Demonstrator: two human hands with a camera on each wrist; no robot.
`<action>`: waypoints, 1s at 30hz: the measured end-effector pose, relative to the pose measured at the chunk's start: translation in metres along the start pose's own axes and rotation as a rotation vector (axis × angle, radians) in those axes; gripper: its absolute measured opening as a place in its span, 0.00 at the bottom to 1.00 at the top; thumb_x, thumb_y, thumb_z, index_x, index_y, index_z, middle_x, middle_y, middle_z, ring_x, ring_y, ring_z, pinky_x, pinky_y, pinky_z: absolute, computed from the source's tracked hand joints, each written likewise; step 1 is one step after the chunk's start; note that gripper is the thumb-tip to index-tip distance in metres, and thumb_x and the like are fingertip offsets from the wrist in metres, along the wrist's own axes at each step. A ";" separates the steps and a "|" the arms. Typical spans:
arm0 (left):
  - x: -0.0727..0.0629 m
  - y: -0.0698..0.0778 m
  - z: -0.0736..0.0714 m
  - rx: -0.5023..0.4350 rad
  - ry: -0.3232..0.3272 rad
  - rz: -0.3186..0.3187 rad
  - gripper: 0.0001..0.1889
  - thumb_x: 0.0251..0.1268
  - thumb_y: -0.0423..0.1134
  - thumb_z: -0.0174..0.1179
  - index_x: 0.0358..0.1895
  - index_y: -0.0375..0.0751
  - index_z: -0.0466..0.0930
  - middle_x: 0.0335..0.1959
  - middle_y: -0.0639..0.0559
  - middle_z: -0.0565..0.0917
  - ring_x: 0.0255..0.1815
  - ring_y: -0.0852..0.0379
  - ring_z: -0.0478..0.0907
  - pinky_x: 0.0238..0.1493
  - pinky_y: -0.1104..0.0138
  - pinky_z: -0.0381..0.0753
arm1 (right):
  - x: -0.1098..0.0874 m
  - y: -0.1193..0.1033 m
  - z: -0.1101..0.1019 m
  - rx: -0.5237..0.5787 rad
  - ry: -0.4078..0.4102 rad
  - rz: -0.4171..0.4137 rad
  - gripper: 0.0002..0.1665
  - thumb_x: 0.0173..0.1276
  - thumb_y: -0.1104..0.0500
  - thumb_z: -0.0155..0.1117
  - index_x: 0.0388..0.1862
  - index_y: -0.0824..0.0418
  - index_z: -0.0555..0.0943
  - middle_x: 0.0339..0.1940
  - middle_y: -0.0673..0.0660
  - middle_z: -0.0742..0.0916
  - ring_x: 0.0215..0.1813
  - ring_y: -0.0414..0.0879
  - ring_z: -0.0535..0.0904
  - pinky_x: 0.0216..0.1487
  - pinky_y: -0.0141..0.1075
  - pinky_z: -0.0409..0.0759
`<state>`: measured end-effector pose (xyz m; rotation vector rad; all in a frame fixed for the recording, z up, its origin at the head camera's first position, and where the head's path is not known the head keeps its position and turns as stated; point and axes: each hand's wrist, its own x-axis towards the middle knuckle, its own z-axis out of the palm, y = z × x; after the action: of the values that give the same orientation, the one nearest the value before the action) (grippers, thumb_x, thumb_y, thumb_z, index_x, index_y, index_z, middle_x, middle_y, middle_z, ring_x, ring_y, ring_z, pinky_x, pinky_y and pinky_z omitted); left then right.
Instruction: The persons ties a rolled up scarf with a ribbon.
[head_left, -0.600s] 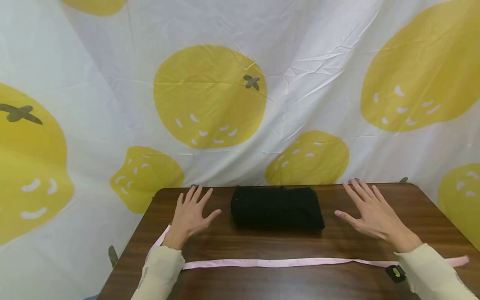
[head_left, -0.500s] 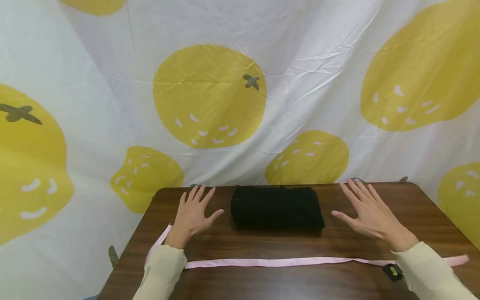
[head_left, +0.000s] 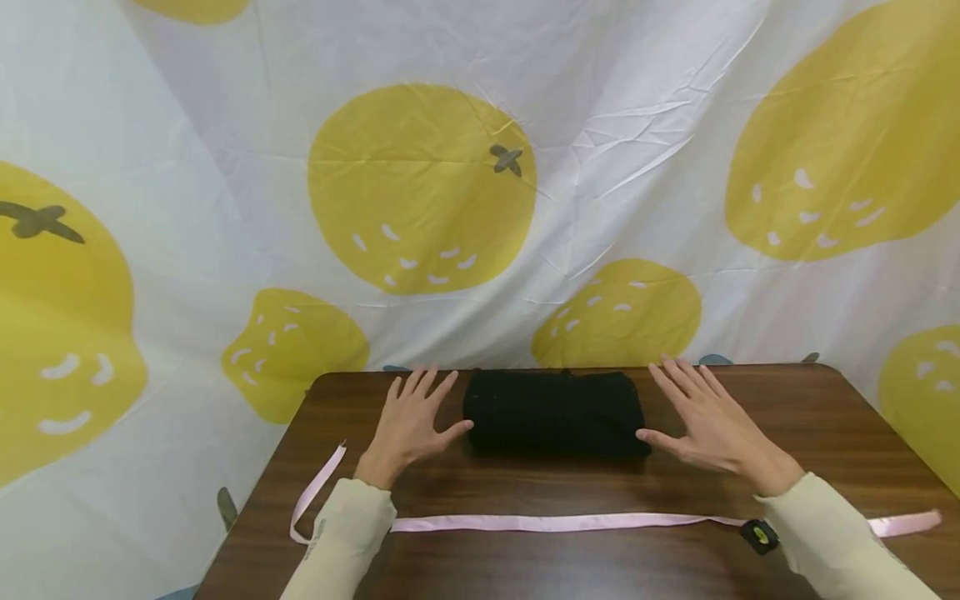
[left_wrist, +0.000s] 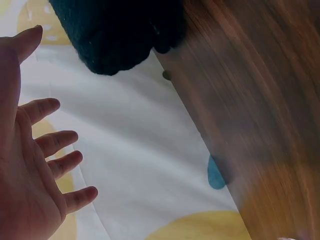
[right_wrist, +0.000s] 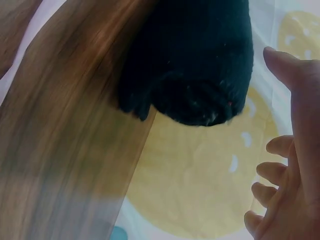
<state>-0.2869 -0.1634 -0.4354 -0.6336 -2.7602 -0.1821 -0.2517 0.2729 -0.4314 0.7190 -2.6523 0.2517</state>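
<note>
A black rolled-up cloth (head_left: pixel 555 417) lies crosswise near the far edge of the wooden table. My left hand (head_left: pixel 408 429) is at its left end, fingers spread and straight, with the thumb tip right by the roll. At the opposite end my right hand (head_left: pixel 708 429) is likewise spread, its thumb tip overlapping the roll's lower right corner in the head view. Both wrist views show a gap between the fingers and the cloth. In the right wrist view the layered end of the roll (right_wrist: pixel 195 100) faces the palm. Neither hand holds anything.
A pink ribbon (head_left: pixel 562 523) stretches across the table in front of the roll, passing under both sleeves; its left end bends back toward the far side. A white curtain with yellow lemons (head_left: pixel 420 192) hangs right behind the table (head_left: pixel 555 487).
Both hands have moved inward toward the ends of the black roll, the left going right and the right going left. The roll and ribbon stay put.
</note>
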 end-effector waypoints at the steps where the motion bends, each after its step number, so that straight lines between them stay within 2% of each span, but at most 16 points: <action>1: 0.001 0.002 0.001 -0.003 0.000 0.007 0.43 0.61 0.70 0.55 0.76 0.52 0.61 0.76 0.41 0.63 0.77 0.41 0.56 0.73 0.39 0.52 | 0.002 -0.001 0.001 0.000 -0.002 -0.010 0.57 0.63 0.33 0.64 0.78 0.66 0.57 0.77 0.69 0.62 0.78 0.65 0.54 0.79 0.46 0.33; 5: 0.006 0.008 0.004 -0.014 -0.011 0.029 0.44 0.61 0.70 0.55 0.76 0.51 0.61 0.76 0.41 0.62 0.77 0.41 0.56 0.73 0.39 0.52 | 0.008 -0.006 0.005 0.004 -0.015 -0.042 0.58 0.62 0.32 0.65 0.78 0.66 0.57 0.77 0.70 0.62 0.77 0.66 0.54 0.79 0.45 0.33; 12: 0.009 0.016 0.010 -0.025 -0.030 0.051 0.44 0.62 0.71 0.54 0.77 0.51 0.60 0.77 0.42 0.61 0.77 0.41 0.55 0.73 0.39 0.53 | 0.015 -0.014 0.012 0.012 -0.043 -0.052 0.59 0.60 0.30 0.65 0.77 0.66 0.58 0.77 0.69 0.62 0.77 0.66 0.55 0.79 0.44 0.32; 21: 0.015 0.025 0.014 -0.013 -0.066 0.063 0.45 0.62 0.72 0.52 0.77 0.52 0.58 0.77 0.43 0.61 0.78 0.43 0.54 0.73 0.40 0.54 | 0.024 -0.025 0.016 0.009 -0.078 -0.071 0.60 0.60 0.30 0.66 0.78 0.66 0.57 0.78 0.68 0.62 0.77 0.66 0.55 0.77 0.55 0.47; 30: 0.019 0.037 0.018 -0.018 -0.098 0.087 0.46 0.62 0.72 0.53 0.78 0.53 0.56 0.78 0.43 0.59 0.78 0.43 0.54 0.73 0.42 0.53 | 0.032 -0.034 0.024 0.015 -0.127 -0.091 0.61 0.59 0.30 0.67 0.78 0.66 0.57 0.79 0.68 0.60 0.78 0.65 0.53 0.75 0.59 0.51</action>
<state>-0.2918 -0.1187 -0.4444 -0.7857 -2.8200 -0.1610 -0.2669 0.2233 -0.4382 0.8852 -2.7298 0.2073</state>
